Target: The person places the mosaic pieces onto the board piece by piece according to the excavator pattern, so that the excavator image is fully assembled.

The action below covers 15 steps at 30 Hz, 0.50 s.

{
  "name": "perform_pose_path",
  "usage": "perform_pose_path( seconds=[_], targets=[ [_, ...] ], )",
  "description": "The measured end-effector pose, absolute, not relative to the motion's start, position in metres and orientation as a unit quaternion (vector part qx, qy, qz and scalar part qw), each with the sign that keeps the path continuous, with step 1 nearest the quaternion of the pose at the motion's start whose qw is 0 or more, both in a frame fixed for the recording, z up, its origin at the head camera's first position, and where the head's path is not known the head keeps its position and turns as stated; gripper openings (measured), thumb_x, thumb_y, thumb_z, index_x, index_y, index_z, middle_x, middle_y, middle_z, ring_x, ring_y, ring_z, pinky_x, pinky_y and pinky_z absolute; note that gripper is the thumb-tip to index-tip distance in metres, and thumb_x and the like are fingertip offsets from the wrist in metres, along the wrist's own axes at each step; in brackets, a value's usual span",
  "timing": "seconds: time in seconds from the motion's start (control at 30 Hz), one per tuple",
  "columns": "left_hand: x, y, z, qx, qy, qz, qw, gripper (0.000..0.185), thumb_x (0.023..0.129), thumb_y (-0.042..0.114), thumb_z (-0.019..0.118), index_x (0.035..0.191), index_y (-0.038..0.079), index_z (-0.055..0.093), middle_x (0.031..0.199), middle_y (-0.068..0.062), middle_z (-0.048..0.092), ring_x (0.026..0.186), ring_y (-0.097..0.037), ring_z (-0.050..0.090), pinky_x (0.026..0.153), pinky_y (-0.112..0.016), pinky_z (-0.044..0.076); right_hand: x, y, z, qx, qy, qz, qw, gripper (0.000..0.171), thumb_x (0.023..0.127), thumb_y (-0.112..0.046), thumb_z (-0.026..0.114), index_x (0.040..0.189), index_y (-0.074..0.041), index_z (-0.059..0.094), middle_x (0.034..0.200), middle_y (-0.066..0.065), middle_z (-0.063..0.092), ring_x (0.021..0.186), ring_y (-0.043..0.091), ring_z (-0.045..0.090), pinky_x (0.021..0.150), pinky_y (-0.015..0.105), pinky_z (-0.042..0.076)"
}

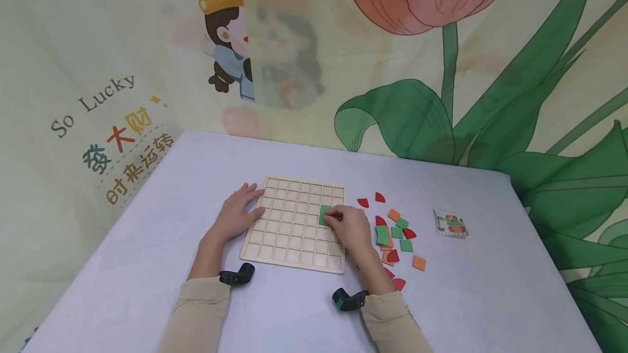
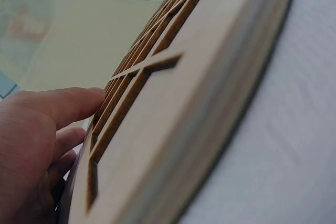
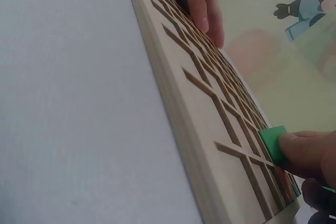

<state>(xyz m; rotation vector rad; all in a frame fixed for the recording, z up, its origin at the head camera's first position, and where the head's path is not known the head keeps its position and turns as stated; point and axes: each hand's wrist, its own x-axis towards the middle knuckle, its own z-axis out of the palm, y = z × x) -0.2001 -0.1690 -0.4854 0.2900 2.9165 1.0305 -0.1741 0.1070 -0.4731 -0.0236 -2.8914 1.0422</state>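
A pale wooden grid board (image 1: 292, 227) lies on the table. My left hand (image 1: 239, 210) rests at its left edge, fingers spread along the rim. In the left wrist view the thumb (image 2: 79, 106) touches the board's gridded face. Over the right part of the board, my right hand (image 1: 350, 229) pinches a green tile (image 3: 273, 142) between thumb and fingers, close to the cells. From above, the green patch (image 1: 324, 214) at the fingertips shows left of the hand. Something orange-red (image 3: 284, 179) shows in the grid under the right hand; the hand hides part of it.
Right of the board lie loose green squares (image 1: 406, 245), orange squares (image 1: 419, 263) and red quarter-round pieces (image 1: 380, 197), some overlapping. Farther right is a small stack of pattern cards (image 1: 451, 224). A printed cloth (image 1: 294, 124) hangs behind the white-covered table (image 1: 147, 266).
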Motion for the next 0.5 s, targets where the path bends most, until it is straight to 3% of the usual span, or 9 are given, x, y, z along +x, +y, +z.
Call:
perform_pose_path(
  seconds=[0.5],
  targets=[
    [-0.1991, -0.1674, -0.4857, 0.092, 0.940, 0.327, 0.012, 0.055, 0.093, 0.031, 0.057, 0.140, 0.006, 0.045, 0.153, -0.017, 0.031, 0.146, -0.034, 0.015, 0.119, -0.055, 0.010, -0.1737, 0.1046, -0.4728, 0.031, -0.964, 0.258, 0.051, 0.004, 0.081, -0.021, 0.076, 0.084, -0.020, 0.074, 0.084, -0.005, 0.059, 0.070, 0.009, 0.054, 0.055, 0.022, 0.044]
  ],
)
